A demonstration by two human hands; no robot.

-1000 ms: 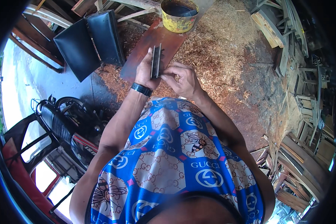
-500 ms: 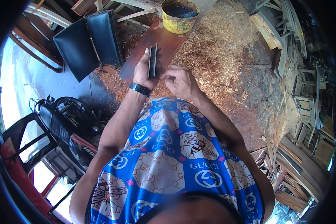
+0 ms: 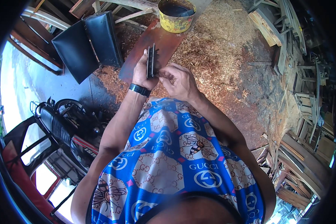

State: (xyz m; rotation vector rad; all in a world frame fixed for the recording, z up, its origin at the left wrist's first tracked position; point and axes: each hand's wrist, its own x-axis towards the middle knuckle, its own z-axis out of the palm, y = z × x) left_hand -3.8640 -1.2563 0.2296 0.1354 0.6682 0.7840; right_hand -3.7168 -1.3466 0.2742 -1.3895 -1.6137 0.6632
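head view: the part-curled left hand (image 3: 140, 74) grips a dark channel-shaped piece (image 3: 151, 61) over the red-brown board (image 3: 168, 42); the right hand (image 3: 180, 81), fingers bent, seems busy at the piece's near end, pinch unclear; this likely calls for steady left support.

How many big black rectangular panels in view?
2. The left panel is at upper left; the right panel is beside it, nearer the yellow bucket. Both are up and left of the left hand. More could be hidden behind them.
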